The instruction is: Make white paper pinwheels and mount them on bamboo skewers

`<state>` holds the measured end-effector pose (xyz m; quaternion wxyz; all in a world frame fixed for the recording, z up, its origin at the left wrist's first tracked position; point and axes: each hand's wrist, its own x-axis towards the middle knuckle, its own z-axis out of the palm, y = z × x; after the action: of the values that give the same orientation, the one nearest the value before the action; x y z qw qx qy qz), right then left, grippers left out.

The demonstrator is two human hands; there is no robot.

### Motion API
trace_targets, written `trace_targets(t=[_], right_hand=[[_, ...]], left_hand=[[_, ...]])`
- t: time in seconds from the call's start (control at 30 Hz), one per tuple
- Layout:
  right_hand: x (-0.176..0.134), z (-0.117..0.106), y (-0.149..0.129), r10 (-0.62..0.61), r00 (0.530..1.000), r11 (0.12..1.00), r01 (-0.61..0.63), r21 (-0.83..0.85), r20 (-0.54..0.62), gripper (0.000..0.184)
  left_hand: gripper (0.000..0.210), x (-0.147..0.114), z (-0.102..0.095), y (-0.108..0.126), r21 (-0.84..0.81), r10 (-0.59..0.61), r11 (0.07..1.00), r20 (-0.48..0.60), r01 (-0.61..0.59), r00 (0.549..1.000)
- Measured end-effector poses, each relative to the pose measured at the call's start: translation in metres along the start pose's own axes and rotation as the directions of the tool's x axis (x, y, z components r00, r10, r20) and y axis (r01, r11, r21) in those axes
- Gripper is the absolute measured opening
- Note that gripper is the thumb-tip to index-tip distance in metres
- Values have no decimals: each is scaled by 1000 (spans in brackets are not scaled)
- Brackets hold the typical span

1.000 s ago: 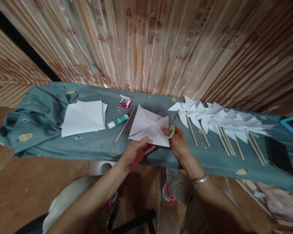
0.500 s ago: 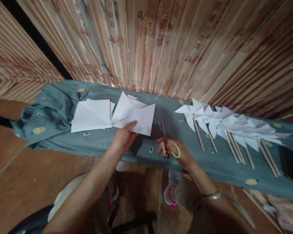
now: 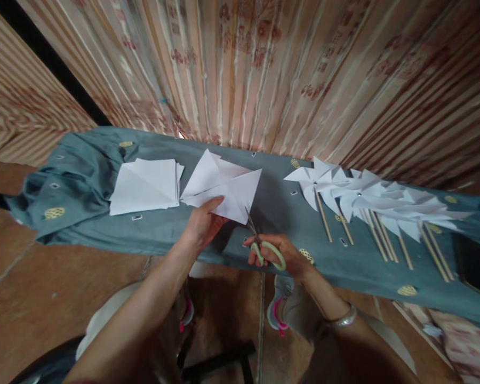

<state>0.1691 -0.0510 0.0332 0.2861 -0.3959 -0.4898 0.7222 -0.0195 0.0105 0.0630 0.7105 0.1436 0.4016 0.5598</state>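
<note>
My left hand [image 3: 205, 221] pinches the lower edge of a white paper square [image 3: 234, 186], thumb on top. Slits run from some of its corners toward the creased middle. My right hand [image 3: 278, 249] grips light green-handled scissors [image 3: 272, 255], with fingers through the loops. Their parted blades are at the paper's lower right corner, one blade lying over it. To the left, a stack of white paper squares [image 3: 146, 184] rests on the cloth.
A grey-green cloth [image 3: 200, 255] covers the narrow table. Several white paper pinwheels [image 3: 360, 194] on wooden sticks [image 3: 376, 234] overlap at the right, beside a dark phone-like object [image 3: 474, 261]. A patterned curtain [image 3: 240, 80] hangs behind. A black stool-like frame [image 3: 220, 365] stands below.
My right hand has brought the scissors left to the paper's lower right corner. The paper in my left hand has turned slightly and shifted right.
</note>
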Motion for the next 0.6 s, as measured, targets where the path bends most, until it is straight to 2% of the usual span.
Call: trace_targets(t=[0.37,0.6], right_hand=[[3,5,0,40,997,999,-42,-32,-65,66],[4,4,4,2,998,996,-8,-93,-68,56]], left_hand=[[22,1,-1,-5,-24,41,999,-19,-42,999],[22,2,-1,-6,-55,47,997,-31,-48,998]])
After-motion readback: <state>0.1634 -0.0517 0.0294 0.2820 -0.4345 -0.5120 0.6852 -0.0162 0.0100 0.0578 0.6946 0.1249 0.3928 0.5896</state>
